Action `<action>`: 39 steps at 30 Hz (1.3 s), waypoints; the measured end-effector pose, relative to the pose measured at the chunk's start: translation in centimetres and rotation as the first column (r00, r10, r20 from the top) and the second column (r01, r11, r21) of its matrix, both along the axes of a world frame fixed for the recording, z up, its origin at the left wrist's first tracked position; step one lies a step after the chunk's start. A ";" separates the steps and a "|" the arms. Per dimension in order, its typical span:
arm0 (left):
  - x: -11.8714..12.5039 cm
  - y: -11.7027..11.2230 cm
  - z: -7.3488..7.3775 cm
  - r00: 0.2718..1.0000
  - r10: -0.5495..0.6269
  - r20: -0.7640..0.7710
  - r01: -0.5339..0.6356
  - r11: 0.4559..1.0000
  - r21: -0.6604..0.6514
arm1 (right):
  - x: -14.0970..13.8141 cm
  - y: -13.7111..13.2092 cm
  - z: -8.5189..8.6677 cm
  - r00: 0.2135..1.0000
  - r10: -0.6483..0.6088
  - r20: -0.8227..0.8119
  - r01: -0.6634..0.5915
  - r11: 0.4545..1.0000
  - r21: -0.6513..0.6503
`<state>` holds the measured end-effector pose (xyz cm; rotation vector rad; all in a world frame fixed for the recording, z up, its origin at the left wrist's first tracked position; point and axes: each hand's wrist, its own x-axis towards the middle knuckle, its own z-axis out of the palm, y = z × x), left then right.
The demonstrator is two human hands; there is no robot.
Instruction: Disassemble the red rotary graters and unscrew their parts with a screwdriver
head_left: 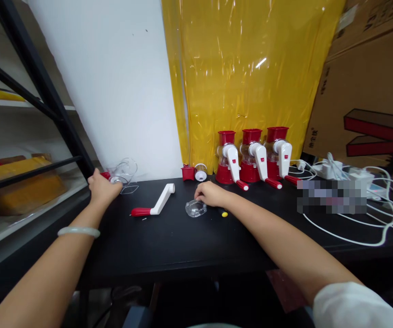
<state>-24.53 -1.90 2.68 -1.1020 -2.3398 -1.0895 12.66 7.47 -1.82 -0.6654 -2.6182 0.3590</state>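
Observation:
At the far left of the table, my left hand [103, 186] is wrapped round the red end of a rotary grater's clear plastic body [126, 171]. My fingers hide part of it. Near the middle, my right hand [210, 193] is closed in a pinch at the edge of a small clear plastic cover [195, 209] lying on the black tabletop. Between the hands lies a white crank handle [163, 199] with a red grip. Under my right wrist a dark tool with a yellow end [224, 213] partly shows.
Behind my right hand are a red hopper piece [188, 172] and a metal grating drum [201, 172]. Three assembled red-and-white rotary graters [227, 158] stand at the back. White cables [384, 228] sprawl at right. A black metal shelf frame [46, 98] rises at left.

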 end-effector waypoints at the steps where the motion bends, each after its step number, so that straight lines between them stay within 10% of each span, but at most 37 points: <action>1: 1.2 -0.5 0.4 1.000 0.016 -0.014 -0.016 1.000 0.017 | 0.1 0.0 0.1 1.000 -0.011 -0.013 0.011 1.000 0.002; 7: 5.6 -0.9 1.3 0.957 -0.139 -0.253 0.121 0.989 -0.088 | 0.2 0.2 0.2 0.988 -0.083 -0.133 0.086 0.996 0.015; 13: 3.0 0.5 -1.1 0.976 -0.080 -0.203 0.022 0.962 -0.273 | 0.2 0.4 0.3 0.961 -0.159 -0.225 0.158 0.987 -0.026; 26: -1.9 2.0 -2.6 0.989 -0.141 -0.047 0.126 0.964 -0.232 | 0.3 0.5 0.1 0.956 -0.186 -0.229 0.181 0.983 -0.042; 39: 0.6 1.3 -1.7 0.997 0.011 -0.078 -0.027 0.977 -0.210 | 0.1 0.7 -0.4 0.968 -0.153 -0.198 0.150 0.988 -0.028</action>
